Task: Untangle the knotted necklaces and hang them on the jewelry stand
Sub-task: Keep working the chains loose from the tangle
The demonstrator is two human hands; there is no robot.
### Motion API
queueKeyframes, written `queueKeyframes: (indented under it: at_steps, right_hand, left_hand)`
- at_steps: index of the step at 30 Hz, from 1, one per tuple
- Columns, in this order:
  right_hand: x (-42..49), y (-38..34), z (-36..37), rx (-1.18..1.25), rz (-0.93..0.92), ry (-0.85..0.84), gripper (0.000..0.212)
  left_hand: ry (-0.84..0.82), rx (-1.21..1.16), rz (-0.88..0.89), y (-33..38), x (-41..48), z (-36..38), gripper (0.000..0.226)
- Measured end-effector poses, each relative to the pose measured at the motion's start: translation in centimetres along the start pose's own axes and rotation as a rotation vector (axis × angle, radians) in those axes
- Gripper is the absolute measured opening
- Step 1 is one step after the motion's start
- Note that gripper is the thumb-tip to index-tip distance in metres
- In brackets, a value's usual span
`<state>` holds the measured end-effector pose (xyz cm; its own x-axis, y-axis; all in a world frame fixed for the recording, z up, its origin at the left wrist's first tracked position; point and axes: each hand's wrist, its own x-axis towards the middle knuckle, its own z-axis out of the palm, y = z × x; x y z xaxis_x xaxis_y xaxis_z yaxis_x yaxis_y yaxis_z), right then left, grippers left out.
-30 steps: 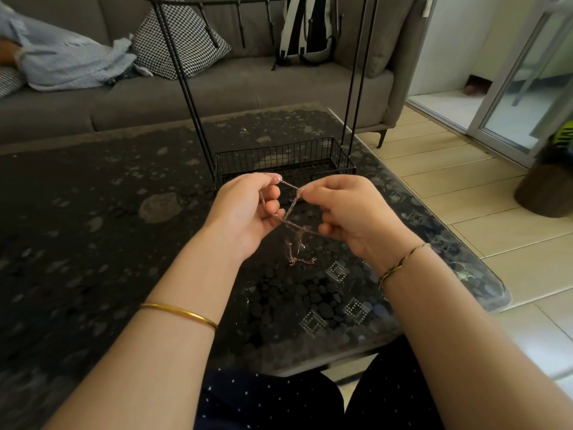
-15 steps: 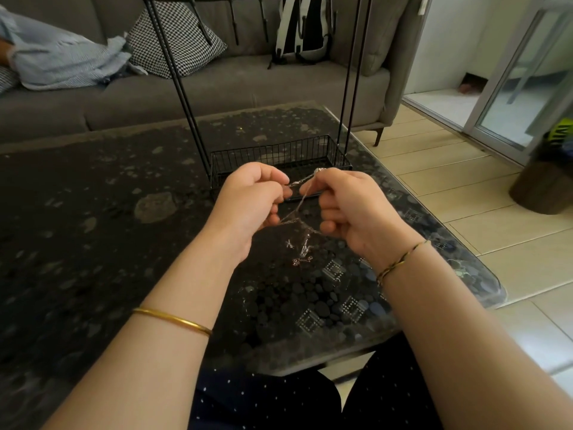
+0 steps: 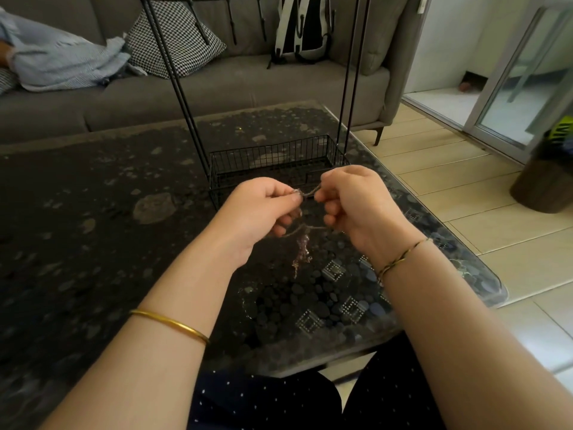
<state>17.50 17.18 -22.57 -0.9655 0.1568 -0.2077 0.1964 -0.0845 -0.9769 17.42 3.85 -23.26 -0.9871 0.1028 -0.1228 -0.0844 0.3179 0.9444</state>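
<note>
We hold the knotted necklaces [image 3: 302, 248] in the air between our two hands, above the near right part of the bench [image 3: 93, 243]. A short stretch of chain runs taut from one grip to the other at the top. Below it more strands cross between the hands, and a tangled clump hangs down without touching the bench top.

Our left hand [image 3: 260, 209] pinches one end of the taut stretch between thumb and curled fingers. Our right hand [image 3: 356, 200] pinches the other end in the same way, with its lower fingers curled round more chain. The hands are close together with a small gap between them. A gold bangle [image 3: 170, 325] sits on the left forearm and a thin cord bracelet [image 3: 400, 259] on the right wrist.

Just beyond the hands the black wire jewelry stand [image 3: 273, 162] rests on the dark glass bench, with a mesh basket at its base and thin uprights rising to a bar with hooks. Behind it is a grey sofa [image 3: 217, 88] with a houndstooth cushion [image 3: 173, 38] and a backpack [image 3: 302, 26].
</note>
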Motion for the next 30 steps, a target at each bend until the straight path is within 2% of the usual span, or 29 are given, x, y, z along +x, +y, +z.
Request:
queueKeyframes:
  at_steps: [5,11,14,17,25,30]
  right_hand:
    - [0.0,0.5,0.0,-0.151,-0.078,-0.077,0.020]
    - [-0.5,0.4,0.2,-0.409,-0.128,-0.197,0.025]
    - [-0.7,0.5,0.4,-0.483,-0.122,-0.274,0.019]
    - [-0.6,0.6,0.4,-0.512,-0.161,-0.262,0.011]
    - [-0.3,0.6,-0.1,-0.576,-0.253,-0.176,0.010]
    - [-0.3,0.3,-0.4,-0.438,-0.205,-0.126,0.010]
  left_hand:
    - [0.036,-0.221,-0.085,0.6,-0.3,-0.1,0.010]
    - [0.093,-0.378,-0.110,1.1,-0.3,-0.2,0.009]
    - [0.129,-0.438,-0.121,1.2,-0.4,-0.4,0.008]
    - [0.138,-0.500,-0.129,1.3,-0.4,-0.6,0.009]
    - [0.307,-0.393,-0.089,1.1,-0.2,-1.0,0.010]
    - [0.404,-0.333,-0.120,0.8,0.1,-1.2,0.010]
